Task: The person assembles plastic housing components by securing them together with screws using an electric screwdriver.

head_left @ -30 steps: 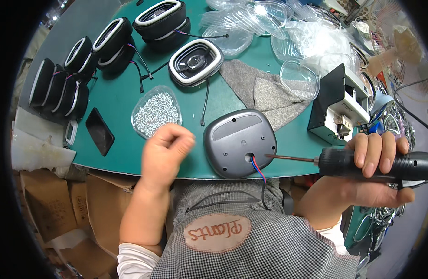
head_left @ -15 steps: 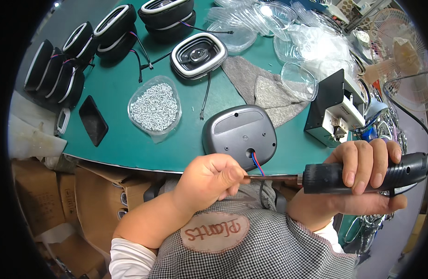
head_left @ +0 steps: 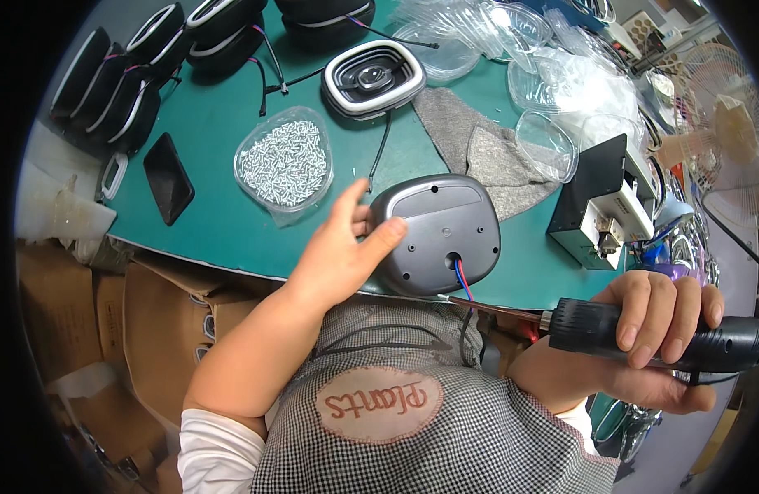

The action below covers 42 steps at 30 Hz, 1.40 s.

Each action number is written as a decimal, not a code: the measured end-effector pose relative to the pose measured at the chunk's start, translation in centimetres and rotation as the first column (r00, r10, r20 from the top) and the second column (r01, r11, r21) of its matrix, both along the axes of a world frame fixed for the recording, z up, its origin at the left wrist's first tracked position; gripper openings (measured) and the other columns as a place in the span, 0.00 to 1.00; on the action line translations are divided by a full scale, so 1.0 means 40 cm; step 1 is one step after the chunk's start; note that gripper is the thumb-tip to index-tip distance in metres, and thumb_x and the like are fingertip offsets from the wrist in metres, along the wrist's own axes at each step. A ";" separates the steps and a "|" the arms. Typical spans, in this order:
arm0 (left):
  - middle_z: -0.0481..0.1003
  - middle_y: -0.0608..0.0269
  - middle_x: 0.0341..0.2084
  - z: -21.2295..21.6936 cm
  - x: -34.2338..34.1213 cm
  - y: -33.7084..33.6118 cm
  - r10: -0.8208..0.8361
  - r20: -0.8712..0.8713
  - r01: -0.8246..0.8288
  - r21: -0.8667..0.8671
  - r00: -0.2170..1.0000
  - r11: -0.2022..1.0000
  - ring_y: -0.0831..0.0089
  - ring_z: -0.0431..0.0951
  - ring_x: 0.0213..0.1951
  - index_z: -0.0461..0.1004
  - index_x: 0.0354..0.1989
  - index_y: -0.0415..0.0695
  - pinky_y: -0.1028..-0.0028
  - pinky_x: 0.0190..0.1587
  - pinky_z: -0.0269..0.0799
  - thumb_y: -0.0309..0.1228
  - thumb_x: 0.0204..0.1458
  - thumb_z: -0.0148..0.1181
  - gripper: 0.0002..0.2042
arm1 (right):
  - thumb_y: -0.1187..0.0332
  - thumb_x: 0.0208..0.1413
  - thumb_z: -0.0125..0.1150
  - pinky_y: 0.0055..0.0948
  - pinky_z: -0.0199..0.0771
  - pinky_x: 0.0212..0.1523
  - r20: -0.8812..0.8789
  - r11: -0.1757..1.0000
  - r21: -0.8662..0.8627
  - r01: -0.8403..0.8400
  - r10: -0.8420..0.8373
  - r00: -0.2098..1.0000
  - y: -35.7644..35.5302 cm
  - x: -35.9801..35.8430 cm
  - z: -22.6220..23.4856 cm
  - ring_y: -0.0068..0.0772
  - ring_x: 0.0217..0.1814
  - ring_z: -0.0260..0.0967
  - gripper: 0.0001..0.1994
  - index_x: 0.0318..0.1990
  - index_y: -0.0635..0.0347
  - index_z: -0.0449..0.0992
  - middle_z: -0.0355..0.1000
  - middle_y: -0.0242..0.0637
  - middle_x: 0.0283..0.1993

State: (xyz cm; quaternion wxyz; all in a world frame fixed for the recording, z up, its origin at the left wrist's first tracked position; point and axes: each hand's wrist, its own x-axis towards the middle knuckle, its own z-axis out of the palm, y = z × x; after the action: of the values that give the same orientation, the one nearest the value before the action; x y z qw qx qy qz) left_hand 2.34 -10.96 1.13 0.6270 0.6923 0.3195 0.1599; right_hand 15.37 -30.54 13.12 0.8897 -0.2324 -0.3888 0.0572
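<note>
Three dark holes show near the rim of the dark-grey, rounded-square plastic housing (head_left: 441, 216), at its 12, 3 and 7 o'clock, and from where I stand none shows a bright screw head. I'd judge the screwing there hardly begun, though a deeply sunk screw would be hidden from me. The thin red and blue wires (head_left: 465, 278) are already out through the round opening, toward 5 o'clock. The housing lies at the near edge of the green tabletop (head_left: 214, 222); from it, the clear plastic tub (head_left: 329, 165) of small silvery screws (head_left: 282, 165) sits at 10 o'clock, plenty left inside.

The bare left hand (head_left: 338, 251) comes in at 9 o'clock, thumb and fingers spread, gripping nothing I can see; its thumb overlaps the housing's edge, seemingly touching. Its forearm slants up from 8 o'clock. The bare right hand (head_left: 661, 325), out at 4 o'clock, has its fingers curled round the black cylindrical electric screwdriver (head_left: 585, 325), thumb stretched along below. The tool's shaft points between 9 and 10, its tip just off the housing's 6 o'clock rim, carrying a tiny pale bit (head_left: 443, 297) I take for a screw, not in any hole.
</note>
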 end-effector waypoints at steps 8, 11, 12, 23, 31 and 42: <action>0.59 0.37 0.60 -0.005 0.069 -0.034 -0.095 -0.120 0.082 -0.108 0.988 0.991 0.49 0.63 0.62 0.53 0.66 0.32 0.60 0.64 0.61 0.47 0.39 0.71 0.49 | 0.53 0.47 0.68 0.26 0.80 0.27 0.250 0.985 -0.165 -0.054 0.095 0.964 0.016 -0.012 -0.027 0.27 0.22 0.74 0.30 0.49 0.64 0.64 0.71 0.34 0.29; 0.64 0.40 0.59 0.001 0.083 -0.048 -0.107 -0.138 0.098 -0.071 0.985 0.993 0.55 0.66 0.61 0.55 0.66 0.33 0.65 0.63 0.63 0.40 0.42 0.71 0.44 | 0.51 0.45 0.69 0.27 0.81 0.27 0.337 0.980 -0.197 -0.005 0.073 0.939 0.017 -0.017 -0.033 0.28 0.23 0.74 0.32 0.50 0.62 0.63 0.71 0.33 0.29; 0.64 0.40 0.59 0.001 0.081 -0.050 -0.103 -0.138 0.093 -0.076 0.985 0.993 0.55 0.66 0.61 0.55 0.66 0.33 0.65 0.63 0.63 0.40 0.42 0.71 0.44 | 0.51 0.45 0.69 0.27 0.81 0.27 0.337 0.979 -0.202 -0.010 0.079 0.938 0.019 -0.016 -0.035 0.28 0.23 0.74 0.32 0.50 0.62 0.63 0.71 0.33 0.29; 0.62 0.39 0.59 0.023 0.083 -0.058 -0.089 -0.151 0.093 0.017 0.985 0.996 0.53 0.65 0.61 0.57 0.65 0.33 0.62 0.63 0.62 0.40 0.41 0.71 0.43 | 0.50 0.46 0.69 0.25 0.80 0.25 0.299 0.964 -0.248 -0.091 0.165 0.940 0.030 -0.006 -0.023 0.28 0.23 0.74 0.32 0.51 0.60 0.63 0.71 0.33 0.30; 0.61 0.38 0.58 0.034 0.083 -0.055 -0.099 -0.165 0.105 0.027 0.981 0.994 0.49 0.65 0.60 0.56 0.65 0.33 0.61 0.63 0.62 0.42 0.41 0.70 0.44 | 0.47 0.47 0.70 0.25 0.76 0.23 0.340 0.922 -0.375 -0.094 0.231 0.912 0.054 -0.003 -0.027 0.28 0.23 0.74 0.32 0.52 0.56 0.64 0.72 0.32 0.30; 0.67 0.39 0.57 0.005 0.081 -0.052 -0.086 -0.159 0.085 -0.012 0.984 0.996 0.55 0.69 0.59 0.56 0.65 0.34 0.63 0.62 0.64 0.41 0.42 0.70 0.44 | 0.61 0.52 0.68 0.39 0.75 0.23 0.306 0.908 -0.362 -0.213 0.331 0.892 0.097 -0.022 -0.023 0.43 0.22 0.73 0.19 0.42 0.57 0.63 0.73 0.45 0.28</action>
State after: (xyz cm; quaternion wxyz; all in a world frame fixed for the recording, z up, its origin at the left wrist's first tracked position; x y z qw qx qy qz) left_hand 5.57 -13.03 1.35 0.6074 0.7144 0.3389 0.0762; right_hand 14.48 -26.65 12.20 0.7365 -0.3219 -0.5599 0.2012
